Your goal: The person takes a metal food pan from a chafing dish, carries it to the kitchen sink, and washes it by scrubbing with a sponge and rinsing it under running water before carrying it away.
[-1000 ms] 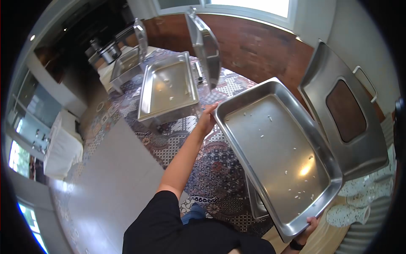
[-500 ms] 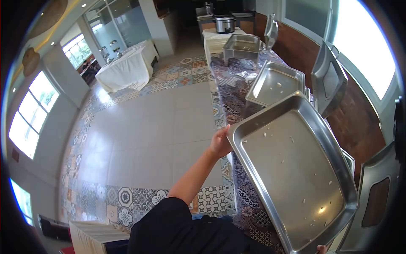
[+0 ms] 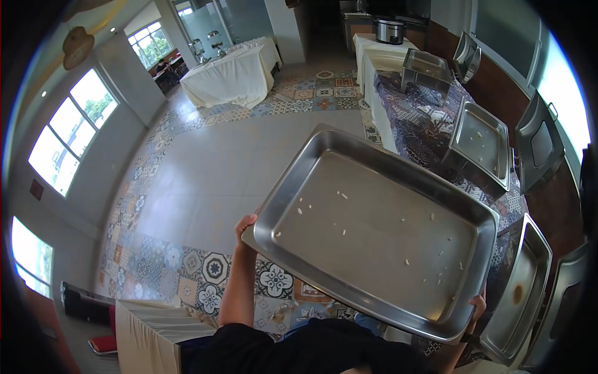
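Note:
Between my two hands I hold a large rectangular steel food pan (image 3: 367, 249), tilted so its inside faces me. Small white bits that look like rice grains are scattered over its bottom. My left hand (image 3: 245, 229) is closed on the left corner, thumb over the rim. At the lower right side, my right hand (image 3: 478, 305) grips the rim; most of its fingers are hidden behind the pan. Close to my right hand is a chafing dish base (image 3: 518, 293) with a brown spot inside.
A patterned cloth-covered table (image 3: 414, 118) runs along the right wall. On it stand another steel pan (image 3: 479, 140), a farther chafing dish (image 3: 427, 71) and a slow cooker (image 3: 389, 31). Raised lids (image 3: 537, 146) line the wall. A white-draped table (image 3: 230, 75) stands across the tiled floor (image 3: 205, 156).
The food pan has moved left, away from the table and over the floor, and turned more sideways. My view has swung right, and the chafing dish base beneath now shows.

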Available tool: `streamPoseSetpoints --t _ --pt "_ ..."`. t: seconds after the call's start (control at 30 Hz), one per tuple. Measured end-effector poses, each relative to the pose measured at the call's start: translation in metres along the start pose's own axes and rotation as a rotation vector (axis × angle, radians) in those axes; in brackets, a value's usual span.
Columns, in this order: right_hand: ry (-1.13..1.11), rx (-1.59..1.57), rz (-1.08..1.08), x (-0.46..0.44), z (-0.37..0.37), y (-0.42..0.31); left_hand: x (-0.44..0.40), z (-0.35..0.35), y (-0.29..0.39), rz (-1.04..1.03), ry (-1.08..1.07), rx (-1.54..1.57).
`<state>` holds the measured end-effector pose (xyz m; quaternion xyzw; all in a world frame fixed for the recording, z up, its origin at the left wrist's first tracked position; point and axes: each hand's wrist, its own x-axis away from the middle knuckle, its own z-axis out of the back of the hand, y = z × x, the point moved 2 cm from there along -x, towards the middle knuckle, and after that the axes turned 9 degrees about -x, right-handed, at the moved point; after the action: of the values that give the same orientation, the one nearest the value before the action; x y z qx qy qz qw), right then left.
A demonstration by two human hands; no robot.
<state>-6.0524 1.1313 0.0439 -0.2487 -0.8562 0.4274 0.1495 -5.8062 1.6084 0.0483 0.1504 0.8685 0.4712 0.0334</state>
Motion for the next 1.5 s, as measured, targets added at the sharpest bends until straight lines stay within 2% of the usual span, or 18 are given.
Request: streamPoseSetpoints --t 0.07,0.17,0.23,0.27,0.37,0.47,0.5,0.53,0.63,0.7,0.83,0.93,1.07,1.2,1.33,1.37,1.47,1.5 --pt "0.005 -0.017 -0.030 0.003 -0.054 0.026 0.014 0.077 0.007 0.054 -0.135 0.271" --pt "-0.122 -0.041 -0.129 -0.001 -0.083 0.068 0.051 0.107 0.046 0.036 0.246 0.200" --pt "-0.130 -0.045 -0.175 -0.006 -0.109 0.090 0.068 0.165 0.061 -0.063 -0.078 0.263" --pt "-0.153 -0.060 -0.187 -0.010 -0.117 0.102 0.079 0.179 0.067 -0.096 -0.148 0.256" --pt "-0.167 -0.117 -0.213 -0.022 -0.151 0.121 0.099 0.199 0.080 -0.136 -0.075 0.234" --pt "-0.219 -0.095 -0.272 -0.050 -0.146 0.147 0.098 0.205 0.080 -0.190 -0.006 0.254" --pt "-0.291 -0.196 -0.383 -0.059 -0.146 0.154 0.093 0.207 0.079 -0.206 0.011 0.268" --pt "-0.308 -0.262 -0.363 -0.067 -0.146 0.160 0.085 0.210 0.078 -0.228 0.030 0.277" --pt "-0.274 -0.384 -0.318 -0.096 -0.178 0.174 0.051 0.217 0.079 -0.271 0.071 0.298" --pt "-0.140 -0.363 -0.300 -0.118 -0.220 0.170 0.023 0.220 0.083 -0.303 0.090 0.307" --pt "-0.328 -0.049 -0.292 -0.196 -0.269 0.183 -0.037 0.227 0.100 -0.371 0.125 0.307" --pt "-0.301 0.110 -0.384 -0.252 -0.315 0.182 -0.077 0.231 0.116 -0.417 0.165 0.312" --pt "-0.333 0.112 -0.339 -0.321 -0.356 0.202 -0.122 0.245 0.125 -0.502 0.197 0.337" --pt "-0.477 0.210 -0.340 -0.369 -0.415 0.212 -0.163 0.265 0.141 -0.556 0.223 0.346" --pt "-0.501 0.372 -0.423 -0.433 -0.446 0.264 -0.228 0.298 0.159 -0.588 0.209 0.375" --pt "-0.469 0.405 -0.383 -0.446 -0.460 0.278 -0.251 0.309 0.165 -0.591 0.217 0.385" --pt "-0.468 0.620 -0.198 -0.492 -0.487 0.327 -0.336 0.321 0.191 -0.623 0.455 0.353" --pt "-0.412 0.772 -0.115 -0.504 -0.500 0.339 -0.362 0.339 0.198 -0.604 0.392 0.363"
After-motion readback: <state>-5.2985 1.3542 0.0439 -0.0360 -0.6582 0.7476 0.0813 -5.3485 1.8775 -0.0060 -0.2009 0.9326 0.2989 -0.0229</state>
